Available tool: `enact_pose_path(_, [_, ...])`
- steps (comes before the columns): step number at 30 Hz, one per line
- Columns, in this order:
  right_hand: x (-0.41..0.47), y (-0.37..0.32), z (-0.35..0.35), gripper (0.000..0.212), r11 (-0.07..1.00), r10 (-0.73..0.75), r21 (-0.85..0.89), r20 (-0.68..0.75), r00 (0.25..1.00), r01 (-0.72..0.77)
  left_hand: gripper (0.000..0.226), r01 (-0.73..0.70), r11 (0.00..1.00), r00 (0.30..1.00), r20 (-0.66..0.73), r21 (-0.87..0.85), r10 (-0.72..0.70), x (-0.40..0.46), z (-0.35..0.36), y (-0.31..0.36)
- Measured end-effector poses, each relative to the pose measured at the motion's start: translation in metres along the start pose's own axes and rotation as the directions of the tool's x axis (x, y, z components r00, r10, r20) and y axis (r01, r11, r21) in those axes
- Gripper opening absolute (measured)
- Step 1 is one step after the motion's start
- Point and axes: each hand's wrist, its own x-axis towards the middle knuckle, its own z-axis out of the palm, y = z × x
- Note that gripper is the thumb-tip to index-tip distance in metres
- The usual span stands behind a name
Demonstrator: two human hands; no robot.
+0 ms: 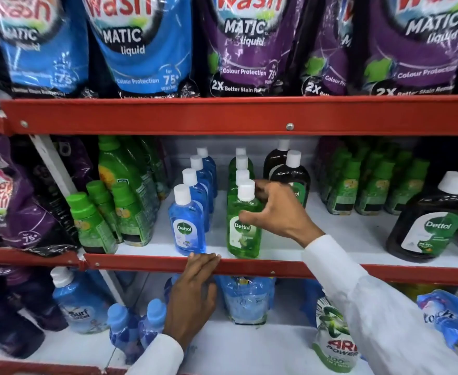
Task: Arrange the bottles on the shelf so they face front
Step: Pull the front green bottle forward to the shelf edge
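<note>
- Three red shelf rails cross the view; the middle shelf (pixel 344 234) is white, and its red front lip (pixel 146 262) runs along the near edge.
- At the far left of that shelf, purple pouches (pixel 14 196) bulge over the lip, and green-capped bottles (pixel 91 223) crowd just beside them.
- Next comes a single-file row of blue bottles (pixel 196 185) running back to the rear wall; the front blue bottle (pixel 187 226) stands upright at the lip, its label facing out.
- The left hand (pixel 192 296) lies flat against the lip just below that bottle, fingers extended and curled over the edge, holding nothing else.
- A bare white strip separates the blue row from the row of green bottles (pixel 241 169) (enough room for fingers, not for another row).
- The front green bottle (pixel 243 228) stands upright near the lip, label forward; the right hand (pixel 279 212) grasps it from the right side, thumb across the label and fingers behind the neck under the white cap (pixel 246 189).
- Two dark bottles (pixel 290 171) stand behind that hand, close to it.
- To the right of the hand the shelf floor is open, back to green packs (pixel 371 182) at the rear.
- A large dark bottle (pixel 428 220) stands tilted at the far right, near the front edge.
</note>
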Motion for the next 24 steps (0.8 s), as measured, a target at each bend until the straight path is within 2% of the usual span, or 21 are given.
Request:
enact_pose_path(3, [0.012, 0.01, 0.013, 0.07, 0.997, 0.046, -0.065, 0.047, 0.998, -0.042, 0.054, 0.016, 1.0, 0.999, 0.035, -0.013, -0.015, 0.0, -0.003, 0.0])
enact_pose_path(8, [0.015, 0.018, 0.017, 0.085, 0.992, 0.122, -0.031, 0.082, 0.989, -0.12, 0.057, -0.022, 1.0, 0.999, 0.029, -0.009, 0.022, 0.001, -0.003, 0.0])
enact_pose_path(12, [0.002, 0.018, 0.012, 0.078, 0.996, 0.075, 0.034, 0.051, 0.996, -0.077, 0.051, -0.136, 0.984, 0.99, 0.059, 0.111, 0.13, 0.009, 0.004, 0.011])
enact_pose_path(15, [-0.019, 0.025, 0.005, 0.072, 0.995, 0.023, 0.096, -0.072, 0.997, -0.016, 0.047, -0.278, 0.957, 0.958, 0.101, 0.082, 0.27, 0.014, 0.024, 0.033])
enact_pose_path(17, [-0.036, 0.039, 0.002, 0.066, 0.996, 0.024, 0.084, -0.246, 0.969, -0.003, 0.046, -0.348, 0.937, 0.935, 0.089, 0.036, 0.344, 0.017, 0.041, 0.047])
enact_pose_path(19, [-0.053, 0.06, -0.002, 0.061, 0.999, 0.049, 0.028, -0.464, 0.885, -0.04, 0.044, -0.397, 0.918, 0.915, 0.079, 0.007, 0.395, 0.022, 0.057, 0.061])
enact_pose_path(20, [-0.061, 0.07, -0.006, 0.061, 0.997, 0.073, 0.03, -0.571, 0.818, -0.068, 0.044, -0.423, 0.906, 0.903, 0.082, 0.005, 0.422, 0.026, 0.064, 0.069])
enact_pose_path(22, [-0.076, 0.086, -0.017, 0.066, 0.987, 0.153, 0.088, -0.756, 0.636, -0.133, 0.042, -0.481, 0.877, 0.873, 0.1, 0.011, 0.478, 0.036, 0.073, 0.081])
enact_pose_path(24, [-0.086, 0.104, -0.034, 0.077, 0.968, 0.207, 0.115, -0.871, 0.446, -0.224, 0.036, -0.527, 0.85, 0.844, 0.114, 0.0, 0.523, 0.047, 0.082, 0.092])
